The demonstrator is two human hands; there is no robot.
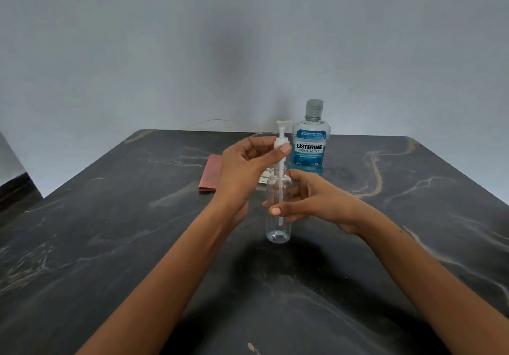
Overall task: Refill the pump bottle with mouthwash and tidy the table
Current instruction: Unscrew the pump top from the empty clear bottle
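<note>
**Empty bottle steadied, pump partly out**

The clear pump bottle (pixel 278 211) stands upright on the dark tabletop (pixel 110 244), between the two hands. The right hand (pixel 311 200) curls around its middle, thumb in front and fingers behind. The left hand (pixel 248 167) pinches the white pump (pixel 281 142) by its collar, just above the neck, with the long dip tube reaching down inside the bottle.

The bottle looks empty, thin-walled and light, so it will probably tip easily and dent under a hard squeeze; a mid-body hold suits it. The smooth plastic may be slippery. The tube seems thin and bendy, so the stiffer collar is the better grip.

Beyond the hands stands the capped mouthwash bottle (pixel 310 145), largely full, likely much heavier; grasp it around its body. A folded pink cloth (pixel 210 174) lies behind the left hand.
</note>
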